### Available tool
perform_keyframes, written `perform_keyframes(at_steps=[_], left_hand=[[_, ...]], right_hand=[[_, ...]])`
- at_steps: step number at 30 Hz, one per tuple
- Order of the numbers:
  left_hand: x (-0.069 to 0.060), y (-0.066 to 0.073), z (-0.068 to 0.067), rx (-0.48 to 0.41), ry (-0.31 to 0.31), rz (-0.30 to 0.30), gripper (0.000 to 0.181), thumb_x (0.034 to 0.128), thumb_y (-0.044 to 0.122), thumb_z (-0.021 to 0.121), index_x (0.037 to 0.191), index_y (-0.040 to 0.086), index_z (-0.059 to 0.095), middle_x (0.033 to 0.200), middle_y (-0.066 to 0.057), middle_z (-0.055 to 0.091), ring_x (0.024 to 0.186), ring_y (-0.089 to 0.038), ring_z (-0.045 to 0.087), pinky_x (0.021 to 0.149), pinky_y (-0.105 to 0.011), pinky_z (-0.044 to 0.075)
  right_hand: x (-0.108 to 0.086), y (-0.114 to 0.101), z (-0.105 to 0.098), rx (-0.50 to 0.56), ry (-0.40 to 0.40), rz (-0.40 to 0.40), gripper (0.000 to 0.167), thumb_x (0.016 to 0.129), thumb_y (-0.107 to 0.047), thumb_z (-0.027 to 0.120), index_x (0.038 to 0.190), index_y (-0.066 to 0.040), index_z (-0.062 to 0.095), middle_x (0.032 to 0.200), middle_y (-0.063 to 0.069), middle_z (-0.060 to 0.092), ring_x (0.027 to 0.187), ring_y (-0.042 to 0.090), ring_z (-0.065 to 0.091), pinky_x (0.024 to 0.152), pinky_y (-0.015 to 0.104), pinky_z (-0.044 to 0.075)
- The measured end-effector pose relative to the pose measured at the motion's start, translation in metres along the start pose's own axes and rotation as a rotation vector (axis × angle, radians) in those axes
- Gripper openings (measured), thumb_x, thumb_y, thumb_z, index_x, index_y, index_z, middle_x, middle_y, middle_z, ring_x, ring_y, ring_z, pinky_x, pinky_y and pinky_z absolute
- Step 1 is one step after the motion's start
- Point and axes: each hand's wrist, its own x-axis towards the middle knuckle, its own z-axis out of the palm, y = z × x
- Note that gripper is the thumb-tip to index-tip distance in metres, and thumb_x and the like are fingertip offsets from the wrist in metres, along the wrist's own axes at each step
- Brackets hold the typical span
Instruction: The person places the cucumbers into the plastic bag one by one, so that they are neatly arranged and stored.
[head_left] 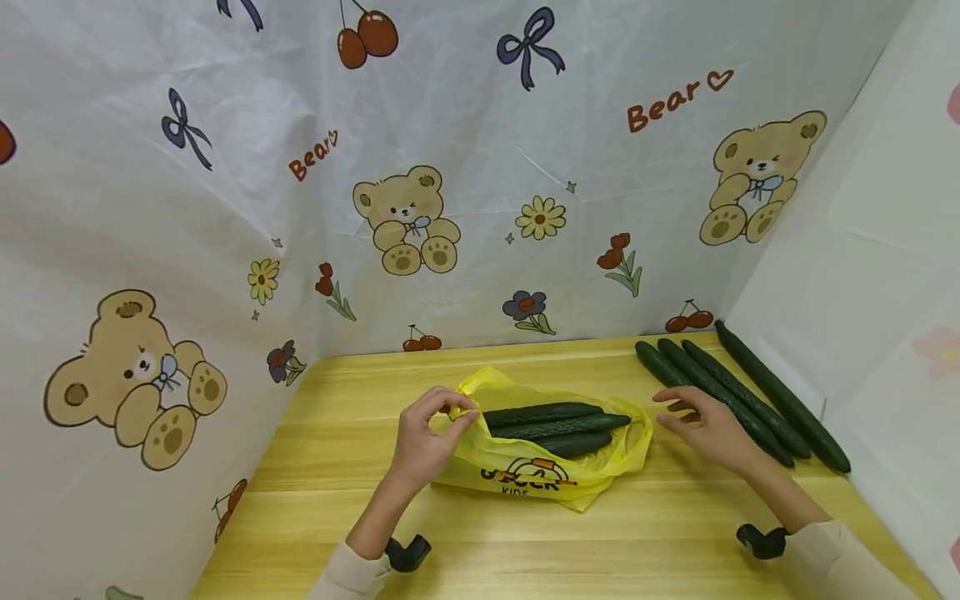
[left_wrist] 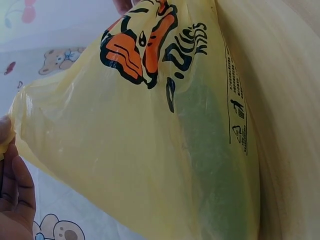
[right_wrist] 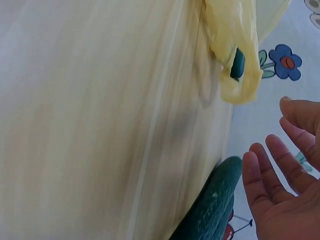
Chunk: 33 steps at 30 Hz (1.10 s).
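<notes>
A yellow plastic bag [head_left: 480, 467] with printed lettering lies on its side, its mouth spread. Three dark green cucumbers [head_left: 555, 427] show inside it. My left hand [head_left: 429, 442] pinches the bag's rim at the left between thumb and fingers; in the left wrist view this hand [left_wrist: 15, 185] lifts the film at the left edge. My right hand [head_left: 705, 425] hovers right of the bag, fingers loosely bent and holding nothing. In the right wrist view the bag's handle loop [right_wrist: 242, 92] hangs apart from the fingertips, and a cucumber [right_wrist: 212, 200] lies beneath the right hand [right_wrist: 290, 185].
Several more cucumbers [head_left: 780, 392] lie side by side at the right end of the wooden table [head_left: 525, 554]. My right forearm passes in front of them. A white printed cloth [head_left: 465, 125] stands as a wall behind the table and along its sides.
</notes>
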Motion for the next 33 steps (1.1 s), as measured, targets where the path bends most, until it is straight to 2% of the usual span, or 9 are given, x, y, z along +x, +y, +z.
perform_keyframes(at_steps=[4,9,14,20,23,26,29,33], left_hand=[[-0.001,0.0,0.0,-0.005,0.0,-0.004,0.011,0.0962,0.014,0.083,0.101,0.023,0.078,0.098,0.003,0.077,0.09,-0.011,0.066,0.082,-0.024,0.053],[-0.002,0.0,0.001,-0.006,0.001,-0.012,0.011,0.0963,0.015,0.083,0.101,0.023,0.078,0.098,0.003,0.077,0.09,-0.011,0.066,0.083,-0.024,0.053],[-0.002,0.0,0.001,-0.005,0.007,-0.012,0.011,0.0964,0.015,0.083,0.101,0.023,0.078,0.098,0.003,0.076,0.09,-0.01,0.066,0.082,-0.024,0.053],[-0.004,-0.002,0.001,-0.01,0.005,-0.015,0.01,0.0966,0.016,0.083,0.101,0.024,0.078,0.098,0.003,0.076,0.089,-0.01,0.065,0.082,-0.024,0.053],[-0.005,-0.005,0.002,-0.011,0.01,-0.011,0.011,0.0966,0.015,0.083,0.101,0.023,0.078,0.098,0.003,0.076,0.089,-0.01,0.065,0.081,-0.024,0.053],[-0.007,-0.006,0.003,-0.014,0.015,-0.006,0.013,0.0962,0.012,0.082,0.101,0.023,0.078,0.097,0.0,0.076,0.089,-0.011,0.065,0.081,-0.024,0.053],[-0.008,-0.007,0.003,-0.018,0.013,-0.006,0.015,0.0961,0.01,0.082,0.101,0.023,0.078,0.097,-0.003,0.077,0.089,-0.011,0.065,0.082,-0.024,0.052],[-0.006,-0.006,0.004,-0.019,0.006,-0.008,0.014,0.0968,0.012,0.082,0.102,0.024,0.078,0.099,-0.003,0.077,0.091,-0.011,0.066,0.083,-0.025,0.053]], right_hand=[[-0.01,0.012,-0.008,-0.042,0.06,0.027,0.032,0.104,-0.022,0.074,0.133,-0.01,0.07,0.126,0.016,0.073,0.1,-0.002,0.066,0.077,0.02,0.058],[-0.023,0.026,-0.017,-0.104,0.161,0.109,0.032,0.104,-0.026,0.074,0.131,-0.009,0.07,0.116,0.017,0.077,0.086,-0.015,0.058,0.069,0.016,0.052],[-0.036,0.036,-0.027,-0.132,0.177,0.184,0.036,0.104,-0.029,0.073,0.132,-0.007,0.07,0.118,0.021,0.077,0.083,-0.021,0.053,0.068,0.016,0.049],[-0.051,0.047,-0.033,-0.171,0.187,0.23,0.038,0.104,-0.029,0.074,0.131,-0.003,0.069,0.119,0.024,0.076,0.082,-0.026,0.044,0.065,0.016,0.047],[-0.055,0.055,-0.036,-0.213,0.172,0.25,0.039,0.105,-0.031,0.073,0.131,-0.004,0.069,0.121,0.024,0.075,0.083,-0.017,0.051,0.066,0.019,0.047],[-0.058,0.063,-0.037,-0.248,0.15,0.264,0.041,0.105,-0.034,0.072,0.132,-0.004,0.068,0.124,0.025,0.074,0.089,0.009,0.067,0.068,0.027,0.05],[-0.062,0.07,-0.036,-0.275,0.137,0.265,0.045,0.103,-0.036,0.075,0.132,-0.003,0.068,0.123,0.025,0.074,0.095,0.036,0.07,0.068,0.036,0.052],[-0.067,0.075,-0.036,-0.296,0.126,0.263,0.052,0.097,-0.038,0.082,0.132,-0.002,0.067,0.122,0.025,0.073,0.096,0.04,0.069,0.066,0.04,0.052]])
